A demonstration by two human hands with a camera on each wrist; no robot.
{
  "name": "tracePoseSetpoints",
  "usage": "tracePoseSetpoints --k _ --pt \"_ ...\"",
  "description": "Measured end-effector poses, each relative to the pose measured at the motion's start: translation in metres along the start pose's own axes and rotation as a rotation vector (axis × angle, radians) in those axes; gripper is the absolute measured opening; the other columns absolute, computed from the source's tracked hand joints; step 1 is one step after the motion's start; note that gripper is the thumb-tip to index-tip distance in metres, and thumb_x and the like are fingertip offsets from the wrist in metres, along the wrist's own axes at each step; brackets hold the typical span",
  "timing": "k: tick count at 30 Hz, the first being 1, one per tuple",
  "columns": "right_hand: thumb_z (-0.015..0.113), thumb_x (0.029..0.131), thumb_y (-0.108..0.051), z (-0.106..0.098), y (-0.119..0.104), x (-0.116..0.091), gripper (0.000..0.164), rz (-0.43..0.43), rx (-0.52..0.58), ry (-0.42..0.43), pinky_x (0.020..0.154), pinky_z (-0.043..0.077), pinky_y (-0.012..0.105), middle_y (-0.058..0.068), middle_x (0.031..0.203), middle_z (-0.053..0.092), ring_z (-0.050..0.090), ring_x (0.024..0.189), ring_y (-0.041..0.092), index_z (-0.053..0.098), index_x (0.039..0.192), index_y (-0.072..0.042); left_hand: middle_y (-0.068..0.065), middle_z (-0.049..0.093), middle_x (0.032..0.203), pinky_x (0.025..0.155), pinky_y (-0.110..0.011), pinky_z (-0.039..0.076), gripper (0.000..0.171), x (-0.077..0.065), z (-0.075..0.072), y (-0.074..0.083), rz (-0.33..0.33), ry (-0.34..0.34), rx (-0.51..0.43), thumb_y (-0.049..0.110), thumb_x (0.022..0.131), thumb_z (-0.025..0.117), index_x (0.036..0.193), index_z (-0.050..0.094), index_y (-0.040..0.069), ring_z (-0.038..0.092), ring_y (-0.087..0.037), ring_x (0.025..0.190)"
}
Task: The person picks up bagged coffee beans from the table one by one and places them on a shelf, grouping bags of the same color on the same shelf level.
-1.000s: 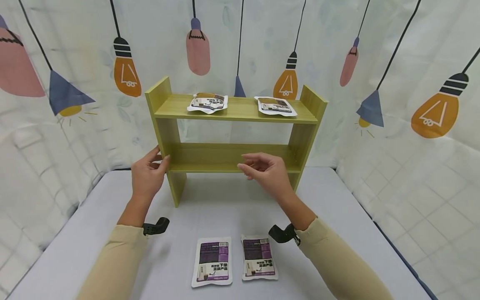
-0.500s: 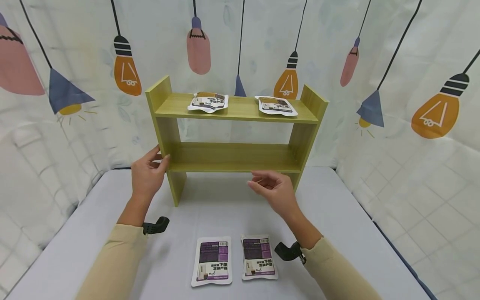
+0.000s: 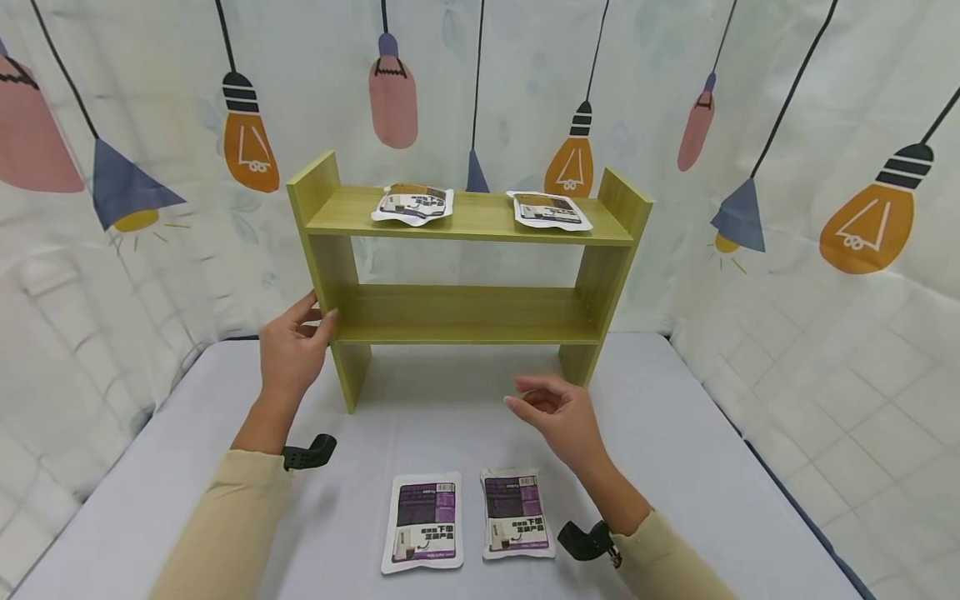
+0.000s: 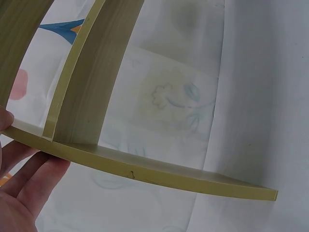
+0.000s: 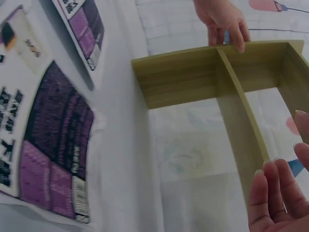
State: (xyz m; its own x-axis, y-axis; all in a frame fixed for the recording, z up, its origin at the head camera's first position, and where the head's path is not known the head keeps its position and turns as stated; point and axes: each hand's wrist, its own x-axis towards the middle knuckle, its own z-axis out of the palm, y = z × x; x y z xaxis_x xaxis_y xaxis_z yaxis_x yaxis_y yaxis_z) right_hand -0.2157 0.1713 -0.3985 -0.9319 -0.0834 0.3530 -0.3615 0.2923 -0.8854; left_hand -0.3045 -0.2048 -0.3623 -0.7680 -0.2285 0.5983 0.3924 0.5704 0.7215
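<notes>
A yellow-green wooden shelf [image 3: 465,312] with two boards stands upright on the table. My left hand [image 3: 294,350] holds its left side panel [image 4: 159,175], the thumb at the front edge and the fingers against the outer face. In front of the shelf's lower right part, my right hand [image 3: 562,417] hovers with loosely bent fingers, thumb apart, nothing between them. Two white pouches with purple labels, one on the left [image 3: 423,523] and one on the right [image 3: 517,514], lie flat on the table nearer me. On the top board rest two more pouches, one left [image 3: 414,204] and one right [image 3: 550,212].
A white cloth covers the table [image 3: 352,533]. Behind and to both sides hangs a pale curtain [image 3: 817,333] printed with lamps and bulbs. The shelf's raised side ends [image 3: 626,204] stick up past the top board. A dark wrist camera [image 3: 588,542] sits on each wrist.
My right hand has drawn down and slightly right, from in front of the lower board toward the table pouches. My left hand keeps its hold on the side panel; the pouches have not moved.
</notes>
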Motion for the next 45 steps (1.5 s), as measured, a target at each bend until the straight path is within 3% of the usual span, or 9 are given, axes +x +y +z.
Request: tracePoseSetpoints --k 3,5,11,17,21,24,26,32,45 --pt "0.083 0.087 -0.021 0.0 0.007 -0.007 0.029 0.04 0.007 -0.009 0.078 0.06 0.022 0.006 0.112 0.075 0.072 0.091 0.016 0.077 0.114 -0.014 -0.021 0.075 0.114 0.062 -0.002 0.047 0.046 0.0 0.0 -0.001 -0.001 0.002 -0.003 0.023 0.1 0.066 0.145 0.06 0.021 0.068 0.001 0.069" --pt "0.083 0.087 -0.02 0.001 0.012 -0.012 0.029 0.07 0.01 -0.014 0.079 0.06 0.021 0.009 0.113 0.074 0.072 0.092 0.016 0.077 0.115 -0.013 -0.021 0.076 0.113 0.062 -0.002 0.048 0.046 0.0 0.0 -0.001 -0.001 0.002 -0.004 0.023 0.099 0.067 0.144 0.061 0.022 0.063 0.009 0.068" --pt "0.085 0.084 -0.019 0.001 0.023 -0.026 0.032 0.151 0.0 -0.025 0.08 0.058 0.019 0.017 0.117 0.072 0.071 0.093 0.016 0.078 0.114 -0.013 -0.02 0.075 0.116 0.062 -0.001 0.047 0.047 -0.001 0.0 0.0 -0.009 -0.003 0.008 0.025 0.1 0.066 0.146 0.059 0.022 0.074 -0.034 0.081" --pt "0.086 0.083 -0.017 0.001 0.029 -0.038 0.031 0.191 0.001 -0.037 0.079 0.058 0.019 0.02 0.116 0.072 0.071 0.09 0.014 0.078 0.112 -0.013 -0.02 0.075 0.116 0.062 0.0 0.046 0.047 -0.001 -0.002 0.001 -0.012 -0.001 0.005 0.025 0.1 0.067 0.146 0.059 0.023 0.074 -0.04 0.085" --pt "0.086 0.082 -0.017 0.003 0.033 -0.045 0.031 0.202 -0.006 -0.035 0.08 0.058 0.021 0.019 0.113 0.073 0.07 0.089 0.014 0.078 0.112 -0.011 -0.02 0.075 0.116 0.062 -0.002 0.048 0.046 -0.001 -0.003 0.001 -0.005 0.001 -0.01 0.025 0.099 0.067 0.145 0.06 0.025 0.074 -0.016 0.075" --pt "0.087 0.082 -0.021 0.005 0.036 -0.049 0.031 0.216 -0.049 -0.026 0.084 0.058 0.023 0.012 0.113 0.073 0.07 0.095 0.018 0.078 0.111 -0.013 -0.02 0.075 0.115 0.062 -0.002 0.048 0.046 0.0 -0.004 0.0 0.002 0.005 -0.025 0.024 0.099 0.068 0.144 0.061 0.025 0.063 0.01 0.068" --pt "0.087 0.082 -0.024 0.007 0.036 -0.052 0.032 0.227 -0.086 -0.013 0.089 0.058 0.028 0.006 0.114 0.073 0.069 0.102 0.022 0.079 0.111 -0.014 -0.02 0.075 0.115 0.062 -0.002 0.048 0.045 0.001 -0.004 0.0 0.002 0.005 -0.032 0.024 0.099 0.068 0.144 0.062 0.025 0.057 0.018 0.067" --pt "0.089 0.078 -0.033 0.01 0.037 -0.063 0.042 0.291 -0.201 -0.014 0.093 0.057 0.043 0.001 0.125 0.068 0.065 0.112 0.027 0.077 0.115 -0.018 -0.021 0.075 0.115 0.061 -0.003 0.049 0.045 0.001 -0.002 -0.001 -0.003 0.007 -0.035 0.023 0.099 0.067 0.144 0.061 0.024 0.056 0.019 0.067" --pt "0.094 0.071 -0.031 0.014 0.037 -0.074 0.057 0.283 -0.357 -0.1 0.082 0.054 0.038 0.016 0.128 0.062 0.062 0.102 0.025 0.075 0.121 -0.016 -0.021 0.076 0.114 0.061 -0.002 0.048 0.046 0.0 0.0 0.0 0.005 0.002 -0.03 0.024 0.099 0.068 0.144 0.061 0.026 0.055 0.019 0.066"
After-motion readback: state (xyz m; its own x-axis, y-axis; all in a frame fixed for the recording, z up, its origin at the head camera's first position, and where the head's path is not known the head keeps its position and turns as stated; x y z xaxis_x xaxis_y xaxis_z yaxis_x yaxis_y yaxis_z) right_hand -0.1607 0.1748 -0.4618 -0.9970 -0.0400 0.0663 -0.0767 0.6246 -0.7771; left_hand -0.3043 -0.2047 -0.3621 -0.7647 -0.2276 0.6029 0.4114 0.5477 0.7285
